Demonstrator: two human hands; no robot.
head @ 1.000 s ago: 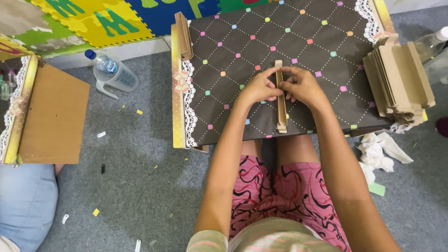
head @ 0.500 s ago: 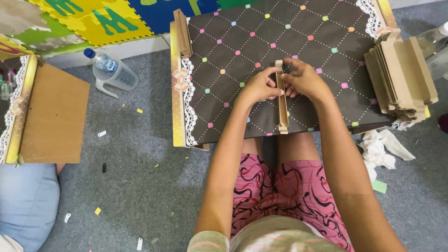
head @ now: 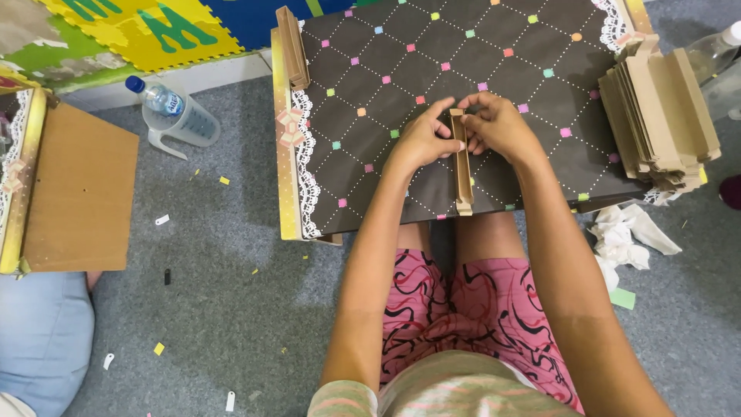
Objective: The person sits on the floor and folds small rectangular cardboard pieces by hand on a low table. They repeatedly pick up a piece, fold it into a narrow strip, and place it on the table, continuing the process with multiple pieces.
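Cardboard strip [head: 462,171] lies lengthwise at centre frame on the dark dotted tabletop [head: 386,93], its near end at the tabletop's lower edge, open board either side. Left hand [head: 422,141] and right hand [head: 495,125] both pinch its top end, grip closed. Fingertips hide that end; cardboard stack [head: 661,116] crowds the right edge.

A long narrow brown cardboard strip [head: 462,166] lies on a dark dotted fabric-covered board [head: 401,69], between both hands; a stack of folded brown cardboard pieces [head: 660,116] sits at the board's right edge, a clear plastic water bottle [head: 162,99] left of it
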